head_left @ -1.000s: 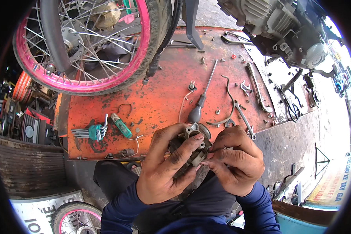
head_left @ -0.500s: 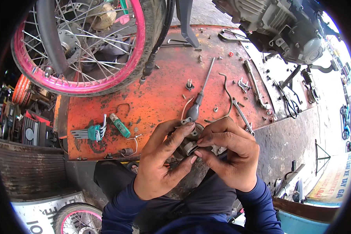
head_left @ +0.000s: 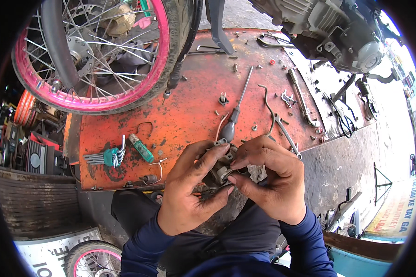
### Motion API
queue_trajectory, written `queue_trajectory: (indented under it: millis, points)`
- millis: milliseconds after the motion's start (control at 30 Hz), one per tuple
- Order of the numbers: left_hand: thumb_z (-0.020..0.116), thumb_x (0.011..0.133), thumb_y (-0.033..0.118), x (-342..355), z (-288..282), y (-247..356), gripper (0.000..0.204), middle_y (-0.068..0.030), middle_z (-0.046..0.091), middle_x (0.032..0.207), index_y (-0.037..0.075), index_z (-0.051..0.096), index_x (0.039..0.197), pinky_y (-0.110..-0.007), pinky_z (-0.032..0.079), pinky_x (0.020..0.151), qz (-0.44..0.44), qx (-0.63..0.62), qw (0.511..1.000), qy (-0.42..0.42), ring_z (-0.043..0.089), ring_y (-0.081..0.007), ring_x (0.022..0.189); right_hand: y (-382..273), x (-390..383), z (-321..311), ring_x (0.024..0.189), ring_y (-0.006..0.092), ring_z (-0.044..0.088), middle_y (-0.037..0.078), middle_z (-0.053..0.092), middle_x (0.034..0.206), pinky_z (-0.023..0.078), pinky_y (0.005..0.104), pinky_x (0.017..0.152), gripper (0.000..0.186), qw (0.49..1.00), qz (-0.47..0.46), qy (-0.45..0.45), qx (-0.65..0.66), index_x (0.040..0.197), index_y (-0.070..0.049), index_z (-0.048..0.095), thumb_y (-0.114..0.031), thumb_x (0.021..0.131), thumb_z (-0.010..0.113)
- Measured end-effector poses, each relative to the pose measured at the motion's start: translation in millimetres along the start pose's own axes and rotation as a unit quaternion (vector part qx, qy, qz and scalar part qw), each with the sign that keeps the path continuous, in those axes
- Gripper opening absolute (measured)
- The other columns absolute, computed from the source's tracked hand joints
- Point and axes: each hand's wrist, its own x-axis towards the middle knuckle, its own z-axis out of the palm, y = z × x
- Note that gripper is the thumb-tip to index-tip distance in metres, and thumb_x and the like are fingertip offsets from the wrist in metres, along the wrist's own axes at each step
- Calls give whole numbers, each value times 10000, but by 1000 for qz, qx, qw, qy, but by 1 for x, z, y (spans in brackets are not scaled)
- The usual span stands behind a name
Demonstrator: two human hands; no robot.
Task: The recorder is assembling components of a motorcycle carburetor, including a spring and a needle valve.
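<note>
My left hand [head_left: 185, 194] grips a grimy metal part [head_left: 225, 172], like a carburetor body, from the left. My right hand [head_left: 277, 184] holds its right side, thumb and index finger pinched at a round opening on it. Just beyond lie a dark-handled screwdriver [head_left: 230, 131], a small spring [head_left: 223, 97], a curved tube [head_left: 268, 104] and an open-ended wrench [head_left: 286, 136]. To the left are a hex key set [head_left: 111, 158] in a teal holder and a green-and-clear tube [head_left: 142, 148].
A worn orange work board [head_left: 101, 129] carries several bolts and tools. A pink-rimmed wheel [head_left: 120, 97] stands at upper left, an engine [head_left: 337, 37] hangs at upper right. Another wheel [head_left: 97, 256] is at lower left, below the dark ribbed surface [head_left: 37, 201].
The metal part has tilted to show its round opening. My right hand has shifted up and left, its thumb moving to that opening. My left fingers have shifted slightly.
</note>
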Motion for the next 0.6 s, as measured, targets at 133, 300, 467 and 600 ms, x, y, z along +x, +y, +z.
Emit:
queue_trajectory:
  millis: [133,300,467,600]
  points:
    - [787,741,8,0,2,-3,694,-179,549,1262,67,564,1396,-373,509,938,-6,-20,1000,7,608,-306,1127,1,-1,-1,875,214,695,98,682,971,544,298,771,261,1000,0,-1,3,932,-29,717,68,700,789]
    - [788,761,15,-1,2,-3,674,-156,516,1293,41,558,1395,-342,530,907,-14,-13,1000,-1,588,-256,1139,3,-2,2,872,220,698,105,682,978,548,303,761,264,1000,-7,10,-5,940,-29,718,69,703,785]
    - [771,731,-13,-1,2,-6,681,-162,550,1234,59,575,1380,-360,506,929,-13,-28,999,15,604,-285,1101,2,-1,2,866,220,700,105,681,974,549,306,759,261,1000,-9,1,-6,937,-25,717,73,703,781]
    - [761,737,-19,0,4,-5,668,-154,547,1238,60,578,1374,-347,510,917,-19,-12,1000,15,607,-275,1095,5,-1,1,862,210,694,94,679,970,538,297,751,257,1000,-13,1,-9,949,-18,712,66,715,776]
